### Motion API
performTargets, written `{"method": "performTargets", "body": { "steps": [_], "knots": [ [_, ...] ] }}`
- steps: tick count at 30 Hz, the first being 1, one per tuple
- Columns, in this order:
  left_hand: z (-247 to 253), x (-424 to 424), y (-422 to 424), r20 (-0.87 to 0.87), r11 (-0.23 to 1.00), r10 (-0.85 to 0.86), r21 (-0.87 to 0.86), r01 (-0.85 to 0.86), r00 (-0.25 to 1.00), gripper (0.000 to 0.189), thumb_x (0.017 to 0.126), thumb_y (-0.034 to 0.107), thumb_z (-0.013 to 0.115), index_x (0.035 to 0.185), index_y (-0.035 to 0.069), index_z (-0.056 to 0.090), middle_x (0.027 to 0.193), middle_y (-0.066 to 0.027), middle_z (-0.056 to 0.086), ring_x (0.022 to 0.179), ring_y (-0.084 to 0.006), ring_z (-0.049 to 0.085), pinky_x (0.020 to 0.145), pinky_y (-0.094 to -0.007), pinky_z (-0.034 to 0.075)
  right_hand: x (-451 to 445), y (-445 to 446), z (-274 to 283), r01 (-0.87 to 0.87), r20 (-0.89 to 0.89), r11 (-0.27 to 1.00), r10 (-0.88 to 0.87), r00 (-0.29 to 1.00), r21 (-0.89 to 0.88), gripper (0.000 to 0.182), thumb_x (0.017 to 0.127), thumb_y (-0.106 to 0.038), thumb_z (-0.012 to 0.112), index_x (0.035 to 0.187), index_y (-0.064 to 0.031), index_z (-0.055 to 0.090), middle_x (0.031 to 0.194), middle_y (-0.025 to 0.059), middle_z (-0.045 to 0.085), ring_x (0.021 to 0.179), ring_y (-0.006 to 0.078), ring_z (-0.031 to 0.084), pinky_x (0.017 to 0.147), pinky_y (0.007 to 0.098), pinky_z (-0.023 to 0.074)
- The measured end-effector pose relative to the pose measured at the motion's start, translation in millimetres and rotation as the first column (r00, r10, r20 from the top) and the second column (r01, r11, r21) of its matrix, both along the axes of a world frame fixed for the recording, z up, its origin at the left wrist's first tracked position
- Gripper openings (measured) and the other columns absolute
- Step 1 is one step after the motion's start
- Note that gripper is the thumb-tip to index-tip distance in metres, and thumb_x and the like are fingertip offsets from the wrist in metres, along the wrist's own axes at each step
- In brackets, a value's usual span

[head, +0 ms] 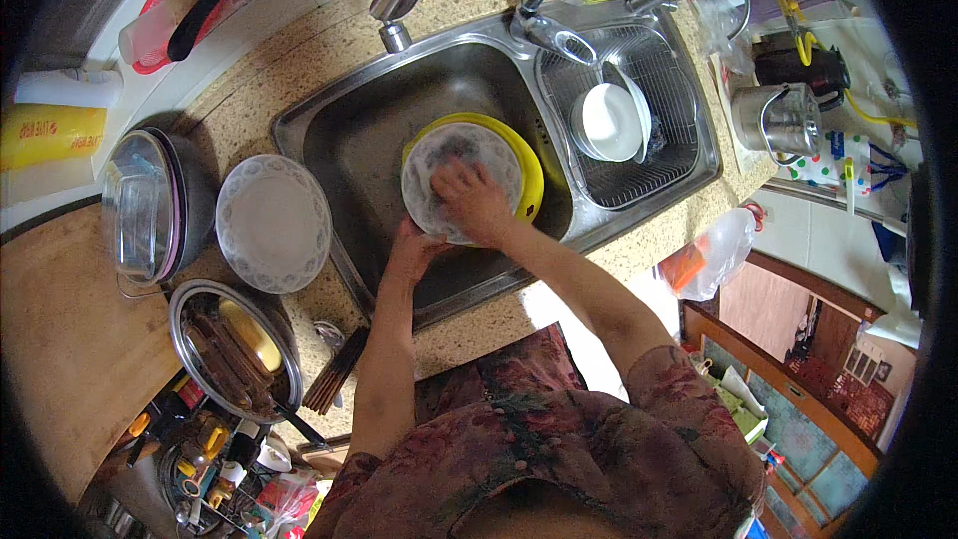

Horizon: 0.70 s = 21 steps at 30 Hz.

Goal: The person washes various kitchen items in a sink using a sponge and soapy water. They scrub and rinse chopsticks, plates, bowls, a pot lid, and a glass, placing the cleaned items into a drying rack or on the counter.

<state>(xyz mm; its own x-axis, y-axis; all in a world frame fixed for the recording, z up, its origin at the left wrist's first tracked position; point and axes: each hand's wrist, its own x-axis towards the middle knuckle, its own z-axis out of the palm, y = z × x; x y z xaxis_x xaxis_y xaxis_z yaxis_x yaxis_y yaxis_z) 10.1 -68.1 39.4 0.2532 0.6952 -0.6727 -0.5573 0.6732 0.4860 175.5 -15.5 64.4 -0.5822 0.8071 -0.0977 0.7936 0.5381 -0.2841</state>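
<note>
A white plate (500, 153) with a patterned rim is tilted over a yellow basin (530, 174) in the large sink bowl (359, 142). At its near left edge, my left hand (419, 245) grips the rim. My right hand (473, 198) presses down on the plate's inner face, fingers bent. A dark grey patch shows by those fingertips; blur hides whether it is a scouring pad. Left of the sink, a similar white plate (273, 224) lies on the speckled counter.
White bowls (610, 120) sit in a wire basket (550, 101) in the smaller sink. Two faucets (397, 34) overhang from behind. On the left are a glass dish (133, 213), a metal pan (179, 314) and chopsticks (337, 374). A steel pot (778, 120) stands right.
</note>
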Motion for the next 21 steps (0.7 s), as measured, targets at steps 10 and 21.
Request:
{"method": "performTargets", "body": {
  "steps": [10, 21],
  "knots": [
    [-10, -14, -24, -0.032, 1.0, 0.006, 0.021, -0.005, 0.999, 0.07, 0.07, -0.007, 0.064, 0.133, 0.008, 0.037, 0.128, -0.0113, 0.049, 0.112, -0.0304, 0.056, 0.083, -0.0419, 0.056, 38, -11, 0, -0.094, 0.044, 0.995, 0.094, 0.995, 0.015, 0.049, 0.088, -0.026, 0.055, 0.133, -0.0087, 0.045, 0.137, 0.0068, 0.046, 0.134, 0.0257, 0.033, 0.111, 0.0484, 0.0221],
    [-2, -13, -22, 0.024, 0.998, 0.047, -0.052, -0.045, 0.999, 0.053, 0.08, 0.014, 0.06, 0.129, 0.009, 0.043, 0.117, -0.0109, 0.055, 0.099, -0.0251, 0.061, 0.075, -0.0381, 0.056, 17, -37, 26, -0.192, 0.053, 0.947, 0.212, 0.976, -0.256, 0.06, 0.073, -0.025, 0.07, 0.126, -0.0066, 0.05, 0.127, 0.008, 0.052, 0.117, 0.0297, 0.048, 0.096, 0.0441, 0.0397]
  ]
}}
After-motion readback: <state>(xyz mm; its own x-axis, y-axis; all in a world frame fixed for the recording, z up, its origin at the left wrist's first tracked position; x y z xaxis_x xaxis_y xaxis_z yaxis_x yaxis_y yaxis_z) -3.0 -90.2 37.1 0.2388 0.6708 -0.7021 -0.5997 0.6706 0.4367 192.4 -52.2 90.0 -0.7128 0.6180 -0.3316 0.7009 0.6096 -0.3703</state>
